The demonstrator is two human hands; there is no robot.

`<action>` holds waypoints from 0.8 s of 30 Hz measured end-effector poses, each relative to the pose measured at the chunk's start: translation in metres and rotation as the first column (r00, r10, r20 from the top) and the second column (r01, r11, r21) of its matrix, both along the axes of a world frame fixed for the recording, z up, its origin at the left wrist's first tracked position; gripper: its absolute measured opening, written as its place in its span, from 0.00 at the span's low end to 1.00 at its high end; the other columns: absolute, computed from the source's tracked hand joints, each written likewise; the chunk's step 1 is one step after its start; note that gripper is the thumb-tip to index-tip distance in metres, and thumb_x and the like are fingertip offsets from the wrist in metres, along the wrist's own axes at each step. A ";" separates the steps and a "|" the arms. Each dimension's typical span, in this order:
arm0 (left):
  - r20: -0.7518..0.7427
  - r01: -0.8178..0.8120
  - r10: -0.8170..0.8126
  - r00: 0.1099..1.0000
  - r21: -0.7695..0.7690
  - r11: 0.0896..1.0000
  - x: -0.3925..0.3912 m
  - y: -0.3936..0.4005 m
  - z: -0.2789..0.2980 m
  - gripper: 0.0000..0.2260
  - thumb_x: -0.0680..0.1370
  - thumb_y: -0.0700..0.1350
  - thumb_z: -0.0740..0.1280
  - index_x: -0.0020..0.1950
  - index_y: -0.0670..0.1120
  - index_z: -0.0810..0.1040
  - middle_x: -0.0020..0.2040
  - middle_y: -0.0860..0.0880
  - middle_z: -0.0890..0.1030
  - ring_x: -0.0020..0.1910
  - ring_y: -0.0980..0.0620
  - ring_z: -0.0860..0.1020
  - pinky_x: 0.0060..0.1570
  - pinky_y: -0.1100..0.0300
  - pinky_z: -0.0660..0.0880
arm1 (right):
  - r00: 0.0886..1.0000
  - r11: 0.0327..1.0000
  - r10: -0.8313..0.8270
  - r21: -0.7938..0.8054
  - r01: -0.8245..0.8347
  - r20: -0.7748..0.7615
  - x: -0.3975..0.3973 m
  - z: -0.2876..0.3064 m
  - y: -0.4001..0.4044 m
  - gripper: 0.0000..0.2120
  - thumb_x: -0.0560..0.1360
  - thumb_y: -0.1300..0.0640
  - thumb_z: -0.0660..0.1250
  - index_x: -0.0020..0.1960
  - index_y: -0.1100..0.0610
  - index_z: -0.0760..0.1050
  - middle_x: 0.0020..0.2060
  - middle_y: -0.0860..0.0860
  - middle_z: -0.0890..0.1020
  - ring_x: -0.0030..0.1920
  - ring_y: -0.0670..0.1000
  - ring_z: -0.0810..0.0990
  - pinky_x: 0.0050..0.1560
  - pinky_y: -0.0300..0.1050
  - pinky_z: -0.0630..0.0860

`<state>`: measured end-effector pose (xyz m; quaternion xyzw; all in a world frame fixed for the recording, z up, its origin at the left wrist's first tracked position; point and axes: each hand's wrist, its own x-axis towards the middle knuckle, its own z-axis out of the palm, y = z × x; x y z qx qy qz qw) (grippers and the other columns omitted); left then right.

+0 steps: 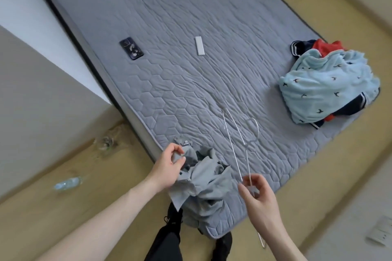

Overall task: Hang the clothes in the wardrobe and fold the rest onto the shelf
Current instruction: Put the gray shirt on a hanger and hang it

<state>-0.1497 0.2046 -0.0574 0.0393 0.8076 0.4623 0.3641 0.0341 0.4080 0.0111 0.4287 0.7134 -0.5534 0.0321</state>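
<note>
Right hand (257, 192) pinches wire hanger (239, 146), hook lying out on the mattress (169, 27). Left hand (169, 165) grips the collar of the grey shirt (203, 184) bunched at the bed corner. Advice: hold neck open, feed one hanger arm in first, then the other

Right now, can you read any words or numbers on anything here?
None can be read.
Grey shirt tag: a small white mark, too blurred.
Phone back: pictures only, no clear letters.
White remote: blank from here.
Blue blanket: small dark shapes, not words.
</note>
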 end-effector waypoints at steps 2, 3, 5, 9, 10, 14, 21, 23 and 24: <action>-0.021 0.132 -0.131 0.991 0.053 0.990 0.009 -0.006 0.058 0.08 0.81 0.45 0.67 0.48 0.57 0.71 0.38 0.57 0.73 0.34 0.54 0.68 0.36 0.59 0.68 | 0.994 0.995 0.098 0.020 -0.097 -0.052 -0.003 0.031 -0.005 0.15 0.76 0.57 0.74 0.49 0.38 0.74 0.50 0.38 0.82 0.29 0.45 0.69 0.34 0.37 0.71; -0.030 0.193 -0.192 0.981 0.079 0.978 0.016 -0.009 0.087 0.07 0.81 0.45 0.67 0.49 0.56 0.71 0.38 0.58 0.73 0.34 0.53 0.67 0.36 0.60 0.68 | 0.985 0.988 0.156 0.025 -0.155 -0.078 -0.003 0.044 -0.008 0.17 0.75 0.57 0.74 0.50 0.37 0.73 0.53 0.36 0.81 0.28 0.44 0.67 0.33 0.36 0.71; -0.035 0.293 -0.291 0.956 0.109 0.950 0.033 -0.012 0.141 0.06 0.81 0.47 0.67 0.51 0.55 0.70 0.39 0.57 0.72 0.35 0.52 0.65 0.37 0.61 0.67 | 0.953 0.961 0.276 0.026 -0.275 -0.126 -0.005 0.067 -0.010 0.19 0.74 0.57 0.76 0.53 0.38 0.70 0.60 0.33 0.79 0.27 0.43 0.66 0.33 0.36 0.70; -0.064 0.373 -0.367 0.928 0.169 0.912 0.086 -0.011 0.231 0.07 0.81 0.48 0.68 0.52 0.54 0.69 0.39 0.57 0.71 0.33 0.56 0.65 0.34 0.65 0.68 | 0.845 0.863 0.492 -0.013 -0.506 -0.211 -0.008 0.102 -0.014 0.23 0.69 0.56 0.77 0.53 0.40 0.67 0.65 0.33 0.77 0.40 0.38 0.76 0.41 0.34 0.72; -0.086 0.378 -0.368 0.926 0.166 0.911 0.102 -0.011 0.247 0.08 0.80 0.48 0.69 0.52 0.54 0.69 0.40 0.58 0.71 0.32 0.57 0.65 0.34 0.66 0.67 | 0.809 0.826 0.543 -0.027 -0.563 -0.225 -0.008 0.109 -0.015 0.23 0.68 0.57 0.77 0.51 0.39 0.67 0.64 0.34 0.78 0.44 0.37 0.77 0.42 0.35 0.72; -0.136 0.211 -0.191 0.972 0.152 0.966 0.154 -0.018 0.282 0.13 0.77 0.48 0.73 0.55 0.54 0.69 0.43 0.58 0.73 0.37 0.58 0.70 0.39 0.65 0.71 | 0.681 0.690 0.680 -0.078 -0.719 -0.272 -0.009 0.131 -0.012 0.17 0.66 0.58 0.77 0.44 0.46 0.69 0.40 0.45 0.83 0.38 0.45 0.79 0.37 0.45 0.76; -0.253 -0.151 0.105 0.962 -0.170 0.974 0.222 -0.072 0.254 0.14 0.73 0.44 0.75 0.51 0.53 0.72 0.40 0.53 0.80 0.35 0.59 0.74 0.40 0.58 0.75 | 0.572 0.587 0.695 -0.116 -0.801 -0.437 -0.003 0.190 -0.021 0.14 0.66 0.60 0.70 0.42 0.58 0.64 0.33 0.46 0.67 0.35 0.47 0.65 0.37 0.43 0.63; -0.261 -0.208 0.147 0.954 -0.226 0.951 0.239 -0.090 0.242 0.09 0.73 0.45 0.75 0.42 0.49 0.74 0.35 0.54 0.77 0.35 0.56 0.73 0.44 0.48 0.76 | 0.516 0.547 0.718 -0.078 -0.833 -0.467 -0.001 0.207 -0.031 0.12 0.66 0.60 0.69 0.42 0.56 0.65 0.32 0.45 0.67 0.34 0.47 0.65 0.36 0.43 0.63; -0.287 -0.235 0.156 0.945 -0.265 0.935 0.246 -0.100 0.237 0.10 0.72 0.47 0.74 0.39 0.50 0.73 0.33 0.55 0.76 0.34 0.55 0.72 0.43 0.47 0.76 | 0.496 0.534 0.723 -0.067 -0.843 -0.481 0.000 0.215 -0.036 0.12 0.66 0.61 0.69 0.42 0.55 0.66 0.32 0.46 0.67 0.34 0.48 0.65 0.37 0.45 0.63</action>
